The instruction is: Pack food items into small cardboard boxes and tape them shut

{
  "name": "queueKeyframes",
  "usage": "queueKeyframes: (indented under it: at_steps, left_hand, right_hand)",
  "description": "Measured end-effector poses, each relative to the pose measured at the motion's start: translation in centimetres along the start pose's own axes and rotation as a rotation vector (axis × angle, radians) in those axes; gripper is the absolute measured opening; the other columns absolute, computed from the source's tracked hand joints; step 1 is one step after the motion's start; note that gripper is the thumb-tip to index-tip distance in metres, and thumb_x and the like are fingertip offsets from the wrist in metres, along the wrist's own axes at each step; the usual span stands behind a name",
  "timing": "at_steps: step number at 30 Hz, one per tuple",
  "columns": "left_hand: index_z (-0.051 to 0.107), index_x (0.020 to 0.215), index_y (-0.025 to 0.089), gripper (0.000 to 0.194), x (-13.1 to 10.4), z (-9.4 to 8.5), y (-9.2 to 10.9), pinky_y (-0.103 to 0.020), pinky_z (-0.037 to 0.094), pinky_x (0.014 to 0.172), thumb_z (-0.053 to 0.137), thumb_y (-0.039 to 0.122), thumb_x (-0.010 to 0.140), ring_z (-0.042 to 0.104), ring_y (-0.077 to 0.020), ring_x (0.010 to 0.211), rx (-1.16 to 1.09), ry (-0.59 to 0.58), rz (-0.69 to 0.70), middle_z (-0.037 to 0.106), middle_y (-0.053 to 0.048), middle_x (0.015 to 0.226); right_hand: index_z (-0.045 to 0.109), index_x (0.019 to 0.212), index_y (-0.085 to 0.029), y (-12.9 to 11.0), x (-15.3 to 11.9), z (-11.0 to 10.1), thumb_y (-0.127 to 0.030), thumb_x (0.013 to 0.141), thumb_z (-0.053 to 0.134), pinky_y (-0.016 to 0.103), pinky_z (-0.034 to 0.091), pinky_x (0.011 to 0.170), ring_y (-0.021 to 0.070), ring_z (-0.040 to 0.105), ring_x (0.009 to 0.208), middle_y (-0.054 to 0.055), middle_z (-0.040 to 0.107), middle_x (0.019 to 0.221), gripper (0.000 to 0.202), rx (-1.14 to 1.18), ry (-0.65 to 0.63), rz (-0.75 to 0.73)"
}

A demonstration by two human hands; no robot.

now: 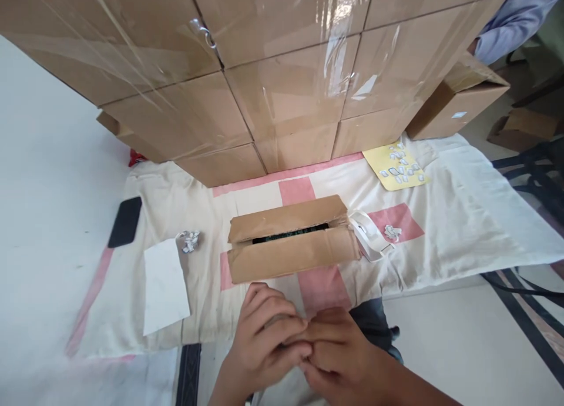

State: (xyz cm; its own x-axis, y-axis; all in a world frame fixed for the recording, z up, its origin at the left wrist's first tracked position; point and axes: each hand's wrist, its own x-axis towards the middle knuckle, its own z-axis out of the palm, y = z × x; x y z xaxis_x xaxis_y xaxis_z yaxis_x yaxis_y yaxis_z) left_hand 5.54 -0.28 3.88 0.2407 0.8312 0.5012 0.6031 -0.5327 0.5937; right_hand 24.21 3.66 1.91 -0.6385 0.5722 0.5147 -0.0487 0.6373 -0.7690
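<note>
My left hand (268, 335) and my right hand (339, 353) meet at the fingertips, just in front of the table's near edge. Both have curled, closed fingers; whatever is pinched between them, if anything, is hidden. Just beyond lies a small cardboard box (291, 264), its two top flaps partly apart. Through the gap shows a row of dark items (291, 234). At the box's right end is a white strap-like roll (370, 238), with a little heap of small white pieces (392, 232) beside it.
Large taped cartons (291, 100) are stacked along the back. A black phone (125, 222), a white sheet (165, 288) and a crumpled silvery bundle (189, 241) lie left. A yellow sheet with small tags (399, 168) lies right. Behind an open carton (458, 100), another person's sleeve (515, 27) shows.
</note>
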Motion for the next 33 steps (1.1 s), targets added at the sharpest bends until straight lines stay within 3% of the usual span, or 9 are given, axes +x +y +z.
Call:
queueKeyframes:
  at_steps: [5,11,15,19,24,27,30,33]
  left_hand:
    - [0.067,0.097,0.018,0.002,-1.7,0.1,-0.5,-0.038,0.042,0.080,0.066,0.017,0.095,0.059,-0.0182,0.084,0.085,0.036,-0.015,0.069,-0.004,0.086]
    - [0.067,0.092,0.016,0.013,-2.3,0.7,0.5,-0.035,0.043,0.077,0.068,0.004,0.089,0.053,-0.0150,0.074,0.243,0.162,0.050,0.065,-0.001,0.076]
    - [0.064,0.091,0.017,0.010,-2.6,0.5,0.5,-0.035,0.044,0.075,0.065,0.007,0.092,0.052,-0.0163,0.074,0.199,0.185,-0.040,0.061,-0.002,0.077]
    - [0.064,0.097,0.020,0.011,-2.9,0.6,0.0,-0.032,0.045,0.073,0.066,0.011,0.092,0.055,-0.0172,0.078,0.151,0.158,-0.166,0.061,-0.002,0.082]
    - [0.067,0.113,0.022,0.018,-2.6,1.7,0.1,-0.029,0.048,0.073,0.067,0.022,0.095,0.058,-0.0177,0.086,0.046,0.171,-0.363,0.064,-0.004,0.093]
    - [0.070,0.102,0.021,0.013,-1.8,2.3,0.2,-0.027,0.045,0.069,0.066,0.032,0.096,0.056,-0.0162,0.079,-0.121,0.141,-0.514,0.063,-0.003,0.088]
    - [0.069,0.083,0.019,0.027,-1.5,3.1,0.1,-0.026,0.041,0.065,0.066,0.043,0.096,0.050,-0.0146,0.071,-0.347,0.125,-0.624,0.054,-0.001,0.074]
    - [0.071,0.080,0.018,0.030,-1.9,4.1,-0.2,-0.026,0.040,0.064,0.070,0.045,0.093,0.048,-0.0138,0.068,-0.551,0.174,-0.675,0.050,0.000,0.069]
  right_hand:
    - [0.059,0.083,-0.022,0.5,-0.5,1.1,-0.012,0.098,0.054,0.026,0.054,0.063,0.0126,0.068,0.067,0.002,0.075,0.081,0.018,-0.029,0.032,0.051]
    - [0.061,0.088,-0.021,1.0,-0.9,0.9,-0.010,0.097,0.058,0.023,0.060,0.084,0.0150,0.079,0.093,0.008,0.081,0.105,0.014,-0.052,0.049,0.076]
    - [0.057,0.082,-0.022,1.9,-1.2,0.3,-0.011,0.097,0.059,0.023,0.060,0.084,0.0172,0.079,0.102,0.008,0.082,0.104,0.019,-0.083,0.104,0.108]
    - [0.057,0.081,-0.022,2.4,-1.1,-0.2,-0.011,0.096,0.062,0.024,0.062,0.078,0.0165,0.080,0.088,0.012,0.081,0.112,0.019,-0.088,0.144,0.050]
    - [0.053,0.073,-0.023,2.4,-0.6,0.0,-0.010,0.092,0.064,0.021,0.060,0.061,0.0155,0.079,0.075,0.009,0.083,0.099,0.025,0.033,0.243,0.101]
    - [0.053,0.072,-0.022,2.4,-0.5,0.3,-0.009,0.090,0.065,0.020,0.059,0.060,0.0152,0.079,0.073,0.010,0.082,0.108,0.025,0.080,0.252,0.113]
    - [0.052,0.071,-0.022,2.5,-0.6,0.5,-0.008,0.089,0.066,0.020,0.060,0.062,0.0162,0.081,0.077,0.012,0.080,0.116,0.027,0.126,0.257,0.112]
    - [0.053,0.071,-0.022,2.8,-0.6,0.5,-0.008,0.089,0.065,0.022,0.062,0.068,0.0188,0.081,0.087,0.013,0.080,0.116,0.026,0.142,0.253,0.104]
